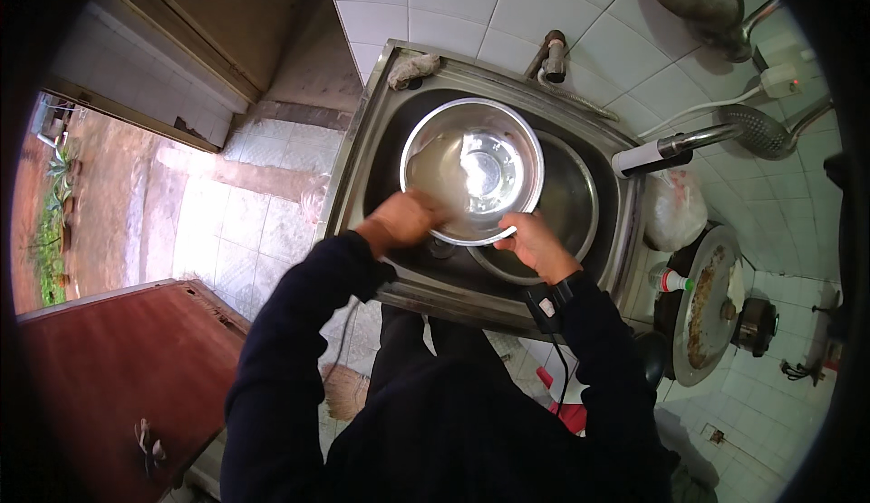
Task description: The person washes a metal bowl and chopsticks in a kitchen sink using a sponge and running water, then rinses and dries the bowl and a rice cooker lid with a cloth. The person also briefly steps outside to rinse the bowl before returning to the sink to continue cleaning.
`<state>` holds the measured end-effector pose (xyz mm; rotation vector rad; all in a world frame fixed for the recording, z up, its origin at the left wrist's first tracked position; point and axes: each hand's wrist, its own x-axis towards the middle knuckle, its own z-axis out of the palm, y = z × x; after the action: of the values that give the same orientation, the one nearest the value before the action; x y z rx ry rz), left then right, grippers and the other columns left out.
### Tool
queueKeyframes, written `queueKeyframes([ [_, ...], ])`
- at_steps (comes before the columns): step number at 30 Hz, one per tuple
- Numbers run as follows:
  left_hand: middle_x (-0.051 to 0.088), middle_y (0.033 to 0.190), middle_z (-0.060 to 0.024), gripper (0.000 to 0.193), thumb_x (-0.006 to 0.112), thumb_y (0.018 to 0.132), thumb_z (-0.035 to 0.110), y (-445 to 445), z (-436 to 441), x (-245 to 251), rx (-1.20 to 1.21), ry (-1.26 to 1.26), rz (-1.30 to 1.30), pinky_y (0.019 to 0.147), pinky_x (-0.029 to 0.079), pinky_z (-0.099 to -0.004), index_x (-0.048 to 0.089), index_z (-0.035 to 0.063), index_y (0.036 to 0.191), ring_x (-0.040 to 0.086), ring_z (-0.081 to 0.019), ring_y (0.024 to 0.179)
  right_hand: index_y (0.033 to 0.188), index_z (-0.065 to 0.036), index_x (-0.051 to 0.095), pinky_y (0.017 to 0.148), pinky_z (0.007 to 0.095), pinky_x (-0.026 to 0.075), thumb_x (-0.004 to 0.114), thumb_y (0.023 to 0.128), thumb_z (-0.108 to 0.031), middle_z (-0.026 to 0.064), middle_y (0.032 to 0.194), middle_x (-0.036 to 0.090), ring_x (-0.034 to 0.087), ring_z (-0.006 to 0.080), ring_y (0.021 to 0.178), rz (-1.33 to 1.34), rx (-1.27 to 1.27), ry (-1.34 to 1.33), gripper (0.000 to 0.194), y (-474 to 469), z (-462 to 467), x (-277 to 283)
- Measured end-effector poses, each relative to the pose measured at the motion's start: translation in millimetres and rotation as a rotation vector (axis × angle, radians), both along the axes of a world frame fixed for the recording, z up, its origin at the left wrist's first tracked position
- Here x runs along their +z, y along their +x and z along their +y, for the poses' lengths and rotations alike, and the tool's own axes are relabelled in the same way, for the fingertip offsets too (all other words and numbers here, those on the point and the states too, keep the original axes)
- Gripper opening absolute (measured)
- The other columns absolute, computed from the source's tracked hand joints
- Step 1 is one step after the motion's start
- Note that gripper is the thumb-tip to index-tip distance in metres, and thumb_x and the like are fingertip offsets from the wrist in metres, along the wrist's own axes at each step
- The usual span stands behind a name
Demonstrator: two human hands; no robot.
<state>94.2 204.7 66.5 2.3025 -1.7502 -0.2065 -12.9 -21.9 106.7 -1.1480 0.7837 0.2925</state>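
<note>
A shiny stainless steel bowl (435, 139) is tilted over the sink (350, 156), its inside facing me. My right hand (537, 243) grips its near right rim, the thumb on the edge. At the lower left rim is my left hand (406, 219), blurred, with its fingers reaching over the bowl's inner wall. Blur hides whether that hand is closed on the rim or on something small. Below and to the right of the bowl, a wider metal basin (569, 200) rests in the sink, partly covered by the bowl.
A crumpled rag (413, 70) lies on the sink's far left corner. The faucet (652, 156) stands at the right edge. Farther right are a plastic bag (675, 207), a plastic bottle (669, 279) and a large pot lid (703, 319). The red door (129, 380) stands at left.
</note>
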Motion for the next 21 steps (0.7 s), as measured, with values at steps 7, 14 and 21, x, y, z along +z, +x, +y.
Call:
queueKeyframes([
  [7,0.064,0.089,-0.0022,0.014,0.056,0.076,0.017,26.9,22.0,12.6,-0.190,-0.138,-0.297,0.103,0.038,-0.0394,0.064,0.0116,0.087,0.062,-0.0178,0.091,0.103,0.003,0.056,0.065,0.0378,0.057,0.055,0.074,-0.008,0.0130,0.091,0.062,0.063,0.0243,0.074,0.029,0.169,0.031,0.031,0.4,-31.8,7.5],
  [14,0.063,0.079,-0.0061,0.016,0.057,0.075,0.015,-47.0,-31.4,29.9,0.069,-0.316,0.007,0.074,0.051,-0.0350,0.059,0.0086,0.089,0.064,-0.0237,0.075,0.108,-0.002,0.054,0.069,0.0391,0.055,0.056,0.075,-0.005,0.0092,0.096,0.057,0.059,0.0232,0.090,-0.159,-0.373,0.332,0.034,-21.3,44.5,-21.3],
  [21,0.050,0.128,-0.0210,0.053,0.057,0.087,0.030,-41.0,-6.3,14.8,-0.036,-0.118,0.337,0.097,0.042,-0.0443,0.041,0.0017,0.129,0.053,-0.0337,0.114,0.112,0.004,0.050,0.068,0.0460,0.059,0.050,0.071,0.005,0.0142,0.100,0.058,0.063,0.0285,0.086,-0.229,-0.159,0.173,0.041,-13.5,16.7,-6.1],
])
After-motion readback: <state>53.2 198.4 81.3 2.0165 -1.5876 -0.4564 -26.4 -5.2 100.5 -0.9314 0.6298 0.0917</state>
